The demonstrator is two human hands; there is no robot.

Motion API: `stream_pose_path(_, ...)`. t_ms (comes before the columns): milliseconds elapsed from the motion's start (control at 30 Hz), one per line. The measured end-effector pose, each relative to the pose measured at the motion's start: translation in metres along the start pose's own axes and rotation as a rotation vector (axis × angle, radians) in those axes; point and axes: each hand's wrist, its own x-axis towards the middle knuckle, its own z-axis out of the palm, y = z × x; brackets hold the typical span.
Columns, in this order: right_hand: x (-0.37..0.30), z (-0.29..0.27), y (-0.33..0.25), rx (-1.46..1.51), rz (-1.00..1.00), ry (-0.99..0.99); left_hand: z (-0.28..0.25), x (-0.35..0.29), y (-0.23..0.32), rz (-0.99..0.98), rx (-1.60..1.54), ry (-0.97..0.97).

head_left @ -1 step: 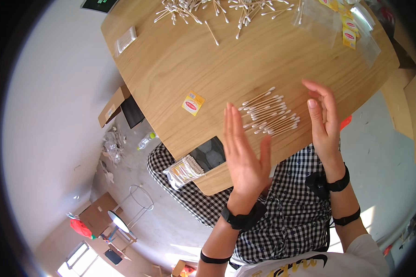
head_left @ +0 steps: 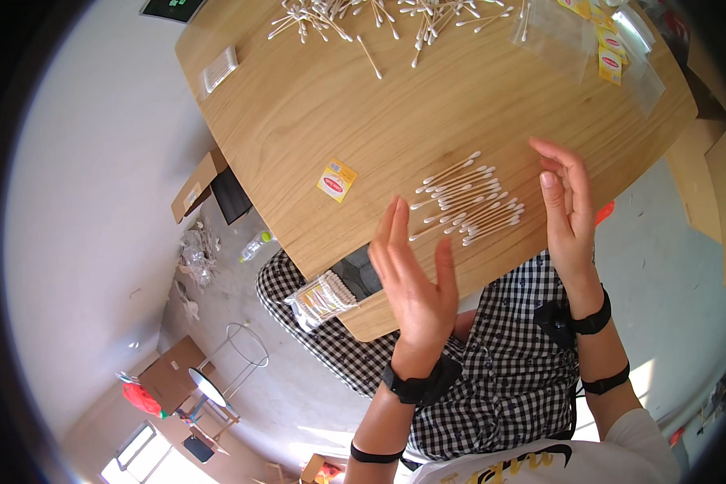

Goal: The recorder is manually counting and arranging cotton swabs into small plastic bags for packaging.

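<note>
A loose bundle of cotton swabs (head_left: 469, 200) lies on the wooden table between my two hands, most of the sticks roughly side by side with uneven ends. On its left, my left hand (head_left: 415, 282) is open, fingers stretched out and thumb apart, holding nothing. Over on the right side, my right hand (head_left: 570, 202) is open too, its fingers slightly curved and apart from the swabs. A small yellow card (head_left: 336, 180) with a red oval rests to the left of the bundle.
Many scattered swabs (head_left: 310, 18) cover the table's far side. Clear plastic bags (head_left: 552, 40) and yellow cards (head_left: 610, 66) lie far right. A filled swab pack (head_left: 323, 298) sits at the near left edge by a dark grey object (head_left: 356, 273); another pack (head_left: 219, 71) lies far left.
My left hand has drawn back to the left and toward me, away from the swabs, showing more of their left ends. My right hand has barely shifted.
</note>
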Motion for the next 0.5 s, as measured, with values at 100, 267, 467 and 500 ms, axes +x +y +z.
stream_pose_path(100,-0.001,0.0,0.002,0.013,0.024,0.0,-0.023,-0.002,-0.018,-0.069,0.114,-0.054)
stream_pose_path(267,-0.002,0.002,0.0,-0.136,-0.066,-0.066,-0.022,0.008,-0.021,-0.071,0.069,-0.115)
stream_pose_path(467,-0.001,0.015,-0.006,-0.416,-0.253,-0.223,-0.017,0.017,-0.022,-0.008,0.085,-0.165)
stream_pose_path(500,-0.001,0.021,-0.007,-0.415,-0.253,-0.223,-0.018,0.018,-0.022,-0.009,0.093,-0.172)
